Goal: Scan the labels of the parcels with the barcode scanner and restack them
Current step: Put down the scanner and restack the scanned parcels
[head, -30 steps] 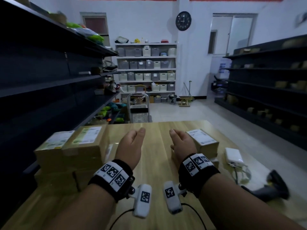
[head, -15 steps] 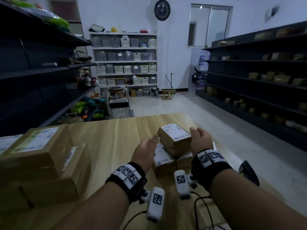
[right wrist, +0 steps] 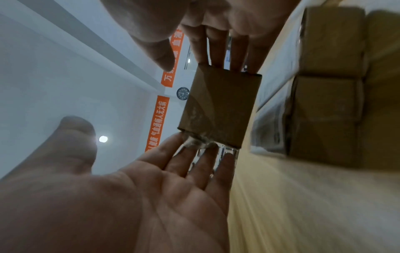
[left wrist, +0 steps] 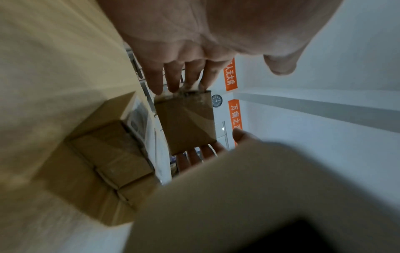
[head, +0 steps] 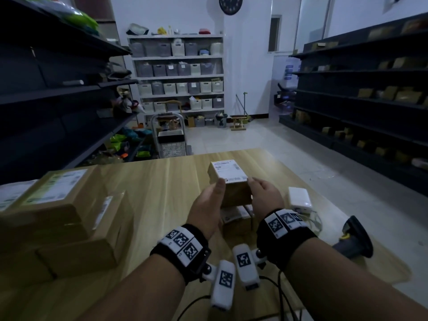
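A small cardboard parcel (head: 228, 179) with a white label on top hangs above the wooden table (head: 162, 181), clamped between my two hands. My left hand (head: 208, 205) presses its left side with straight fingers (left wrist: 173, 80). My right hand (head: 264, 198) presses the right side the same way, fingers (right wrist: 216, 51) flat on the cardboard. Both thumbs stand up near the label's near edge. Directly under it lie more small labelled parcels (head: 236, 218). The black barcode scanner (head: 352, 239) lies on the table to the right, away from both hands.
A stack of large labelled parcels (head: 58, 216) fills the table's left side. A white box with cables (head: 300, 200) sits right of the small parcels. Dark shelving runs along both sides, and a cart (head: 171, 140) stands past the table's far edge.
Both hands moved from the table's middle to the small parcel stack on the right, closed in on the top parcel and lifted it off. The view swung right.
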`<state>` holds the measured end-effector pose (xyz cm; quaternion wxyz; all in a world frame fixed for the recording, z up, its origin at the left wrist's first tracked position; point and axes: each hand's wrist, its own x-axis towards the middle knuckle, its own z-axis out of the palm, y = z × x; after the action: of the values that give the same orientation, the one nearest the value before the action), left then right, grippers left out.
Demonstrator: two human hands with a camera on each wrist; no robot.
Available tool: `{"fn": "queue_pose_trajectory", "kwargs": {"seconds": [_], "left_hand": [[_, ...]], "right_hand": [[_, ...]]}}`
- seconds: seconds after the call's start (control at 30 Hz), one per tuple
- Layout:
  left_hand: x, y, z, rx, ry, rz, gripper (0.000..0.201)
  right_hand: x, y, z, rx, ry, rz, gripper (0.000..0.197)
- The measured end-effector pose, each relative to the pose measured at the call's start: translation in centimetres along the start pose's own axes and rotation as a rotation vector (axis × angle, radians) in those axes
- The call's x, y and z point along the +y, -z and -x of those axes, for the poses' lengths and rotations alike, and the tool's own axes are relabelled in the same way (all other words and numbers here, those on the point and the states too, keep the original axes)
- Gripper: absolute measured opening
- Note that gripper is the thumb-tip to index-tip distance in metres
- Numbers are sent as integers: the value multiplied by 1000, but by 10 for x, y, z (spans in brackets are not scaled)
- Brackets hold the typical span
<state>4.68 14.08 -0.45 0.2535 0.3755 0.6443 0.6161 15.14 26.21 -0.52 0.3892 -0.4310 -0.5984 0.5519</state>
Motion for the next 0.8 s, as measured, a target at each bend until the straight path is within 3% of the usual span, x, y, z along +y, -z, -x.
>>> {"fn": "queue_pose_trajectory", "kwargs": {"seconds": [0.13,0.23,0.33,0.43,0.67,0.8], "left_hand": [[2,46,18,163,8,-7,86],[-8,84,34,279,70,-32,71],[-19,114,57,350,154,-33,49],[-28,132,74,346,221,20,39],[-43,153,92,298,297,-57,52],[-35,158,102,315,240,-81,46]], "right_hand": [[3,-45,20,-114,-22,-66,55],[17,-81,30,-203,-18,-86,66],[30,-111,46,-283,-42,-54,60],[35,-129,70,-332,-47,44,54],[60,-151,89,-298,-142,-49,9],[61,-157,90,-310,-128,-43,23]]}}
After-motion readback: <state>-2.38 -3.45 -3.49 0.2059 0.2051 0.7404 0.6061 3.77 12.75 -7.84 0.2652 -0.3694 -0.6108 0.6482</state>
